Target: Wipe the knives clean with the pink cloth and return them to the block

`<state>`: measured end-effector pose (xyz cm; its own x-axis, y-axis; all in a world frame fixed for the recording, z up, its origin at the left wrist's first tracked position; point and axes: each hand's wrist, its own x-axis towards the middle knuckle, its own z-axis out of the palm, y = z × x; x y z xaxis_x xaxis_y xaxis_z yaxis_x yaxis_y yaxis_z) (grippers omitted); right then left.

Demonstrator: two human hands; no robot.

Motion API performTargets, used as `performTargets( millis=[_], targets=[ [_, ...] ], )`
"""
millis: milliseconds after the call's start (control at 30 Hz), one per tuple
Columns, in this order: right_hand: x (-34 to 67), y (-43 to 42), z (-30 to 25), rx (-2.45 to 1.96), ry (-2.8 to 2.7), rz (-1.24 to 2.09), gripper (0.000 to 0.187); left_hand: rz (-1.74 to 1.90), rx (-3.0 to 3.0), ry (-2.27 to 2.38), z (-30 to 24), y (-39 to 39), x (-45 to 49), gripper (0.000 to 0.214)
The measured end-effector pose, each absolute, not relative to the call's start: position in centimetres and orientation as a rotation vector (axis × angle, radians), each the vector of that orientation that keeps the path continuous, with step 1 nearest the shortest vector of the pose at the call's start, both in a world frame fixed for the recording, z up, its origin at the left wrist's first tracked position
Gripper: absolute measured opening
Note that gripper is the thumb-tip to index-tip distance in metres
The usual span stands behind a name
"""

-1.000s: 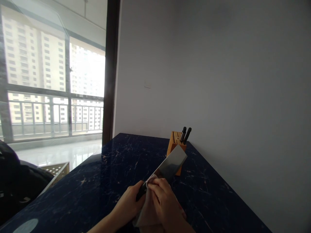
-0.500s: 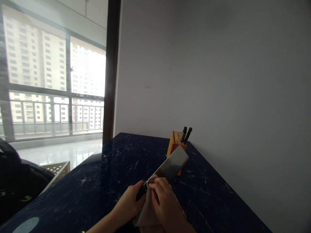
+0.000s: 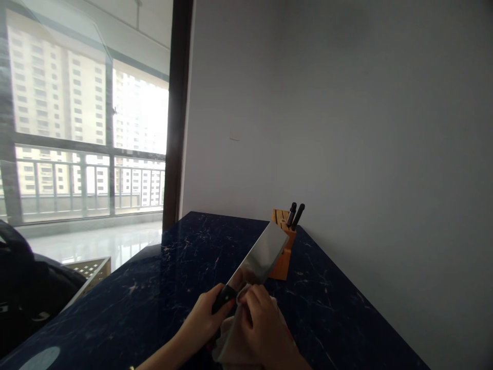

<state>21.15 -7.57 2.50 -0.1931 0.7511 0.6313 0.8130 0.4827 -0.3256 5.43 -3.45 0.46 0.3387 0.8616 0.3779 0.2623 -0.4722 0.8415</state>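
Observation:
My left hand (image 3: 208,313) is closed around the black handle of a cleaver (image 3: 259,257). The broad, shiny blade tilts up and to the right, its far end overlapping the view of a wooden knife block (image 3: 280,264). In my right hand (image 3: 262,318) a pale cloth (image 3: 233,341) is pinched and bunched, with its loose part hanging below the fingers. The cloth is close to the lower edge of the blade near the handle; whether it touches the metal I cannot tell.
The knife block holds black-handled tools (image 3: 296,216) and stands on a dark blue marbled table (image 3: 185,267) near the wall. A black bag (image 3: 34,288) lies at the left, beside a perforated panel (image 3: 90,270). Large windows are behind it.
The cleaver has shifted slightly left and its blade has turned, showing more of its face. My right hand with the cloth has moved a little down from the blade's base.

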Motion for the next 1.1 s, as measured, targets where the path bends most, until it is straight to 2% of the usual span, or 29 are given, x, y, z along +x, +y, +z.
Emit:
performTargets(
  millis=[633,1100],
  targets=[
    [25.4,-5.5,4.3,-1.264,-1.721,-0.157,0.025,1.035,1.935,0.993,0.7,-3.5,5.5,0.026],
    [30.6,-4.2,5.3,-1.347,-1.404,-0.208,0.009,0.899,2.203,1.08,1.3,-4.4,5.7,0.014]
  ],
)
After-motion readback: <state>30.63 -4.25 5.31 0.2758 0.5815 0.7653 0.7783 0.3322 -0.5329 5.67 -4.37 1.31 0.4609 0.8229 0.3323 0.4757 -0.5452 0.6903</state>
